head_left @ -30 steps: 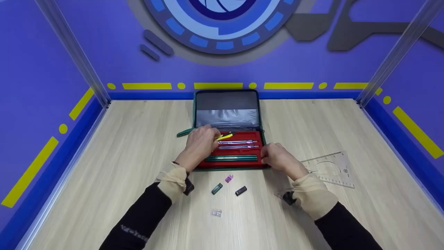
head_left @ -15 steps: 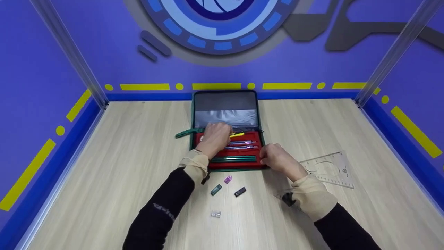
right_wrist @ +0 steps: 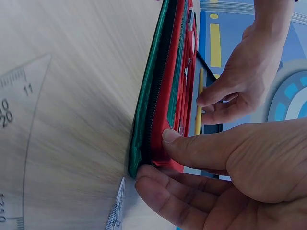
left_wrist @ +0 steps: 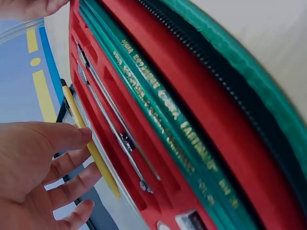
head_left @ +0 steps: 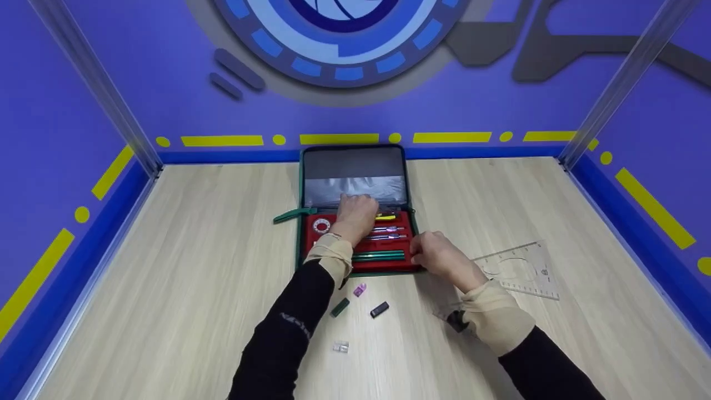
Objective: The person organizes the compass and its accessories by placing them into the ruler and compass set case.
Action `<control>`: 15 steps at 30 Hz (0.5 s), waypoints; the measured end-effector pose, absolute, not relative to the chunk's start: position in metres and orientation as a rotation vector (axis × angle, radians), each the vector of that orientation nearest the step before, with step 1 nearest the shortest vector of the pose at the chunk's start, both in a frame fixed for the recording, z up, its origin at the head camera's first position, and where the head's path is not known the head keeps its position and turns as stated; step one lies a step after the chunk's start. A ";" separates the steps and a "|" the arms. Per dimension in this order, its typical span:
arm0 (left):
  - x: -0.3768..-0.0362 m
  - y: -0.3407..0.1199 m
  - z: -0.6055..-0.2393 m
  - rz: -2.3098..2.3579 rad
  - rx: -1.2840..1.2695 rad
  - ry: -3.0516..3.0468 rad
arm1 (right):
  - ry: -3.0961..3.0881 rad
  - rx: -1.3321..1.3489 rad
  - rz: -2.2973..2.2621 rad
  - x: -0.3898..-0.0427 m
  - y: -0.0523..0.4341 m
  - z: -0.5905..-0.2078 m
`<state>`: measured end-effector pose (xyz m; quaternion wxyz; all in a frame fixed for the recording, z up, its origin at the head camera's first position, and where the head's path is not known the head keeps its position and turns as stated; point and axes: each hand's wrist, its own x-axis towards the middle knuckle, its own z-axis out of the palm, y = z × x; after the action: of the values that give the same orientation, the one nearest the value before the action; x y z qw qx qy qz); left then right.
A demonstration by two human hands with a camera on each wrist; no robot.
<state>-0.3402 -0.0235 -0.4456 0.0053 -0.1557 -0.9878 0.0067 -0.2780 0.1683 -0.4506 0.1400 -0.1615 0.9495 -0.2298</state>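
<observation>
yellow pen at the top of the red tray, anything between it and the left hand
Nothing visible does. The left hand already has its fingertips on the thin yellow pen, which lies along the far edge of the red foam tray inside the green zip case.

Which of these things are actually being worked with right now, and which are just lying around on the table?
In hand:
left hand on the yellow pen
right hand gripping the open case at its corner

Lying about:
clear ruler
green cap
pink cap
black cap
clear cap
</observation>
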 end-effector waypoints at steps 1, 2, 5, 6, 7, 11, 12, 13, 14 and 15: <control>-0.341 -0.023 -0.447 0.022 -0.482 -3.097 | 2.739 -0.464 -0.670 -0.277 0.168 -0.451; -0.342 -0.022 -0.449 0.028 -0.478 -3.101 | 2.733 -0.458 -0.675 -0.277 0.168 -0.451; -0.344 -0.019 -0.452 0.029 -0.476 -3.105 | 2.730 -0.436 -0.680 -0.276 0.168 -0.450; -0.344 -0.018 -0.452 0.021 -0.478 -3.105 | 2.732 -0.439 -0.676 -0.276 0.169 -0.450; -0.345 -0.016 -0.452 0.014 -0.481 -3.105 | 2.735 -0.438 -0.671 -0.276 0.169 -0.450; -0.348 -0.013 -0.452 -0.024 -0.470 -3.125 | 2.748 -0.461 -0.679 -0.277 0.170 -0.451; -0.349 -0.013 -0.453 -0.035 -0.461 -3.133 | 2.750 -0.475 -0.680 -0.277 0.170 -0.452; -0.349 -0.012 -0.453 -0.041 -0.454 -3.139 | 2.751 -0.482 -0.685 -0.277 0.170 -0.452; -0.349 -0.012 -0.453 -0.044 -0.449 -3.142 | 2.752 -0.492 -0.689 -0.277 0.171 -0.453; -0.349 -0.012 -0.454 -0.044 -0.447 -3.145 | 2.752 -0.496 -0.690 -0.277 0.171 -0.453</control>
<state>-0.3491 -0.0121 -0.4536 -0.0175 -0.1406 -0.9898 -0.0140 -0.2768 0.1714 -0.4530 0.1302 -0.1707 0.9473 -0.2376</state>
